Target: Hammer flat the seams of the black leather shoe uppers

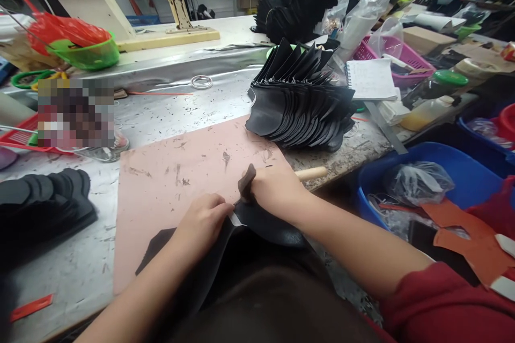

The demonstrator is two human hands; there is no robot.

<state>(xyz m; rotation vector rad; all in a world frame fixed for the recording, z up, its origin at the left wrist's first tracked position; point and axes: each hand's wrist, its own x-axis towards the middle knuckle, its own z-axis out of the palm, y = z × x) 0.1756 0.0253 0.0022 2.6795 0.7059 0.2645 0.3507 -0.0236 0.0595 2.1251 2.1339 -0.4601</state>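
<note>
My left hand is closed on the edge of a black leather piece near the front of a pink board. To its right, my right hand is wrapped round a hammer, whose pale wooden handle sticks out to the right and whose dark head shows by the thumb side. The hammer head is close over the leather edge, beside my left fingertips; whether they touch cannot be seen. A light strip shows along the leather's edge. Part of the leather hangs toward my body.
Stacked black pieces stand behind the board, with more dark pieces at the left. A notebook, pink basket and bottles lie back right. A blue tub stands at the right. Behind is a green bowl.
</note>
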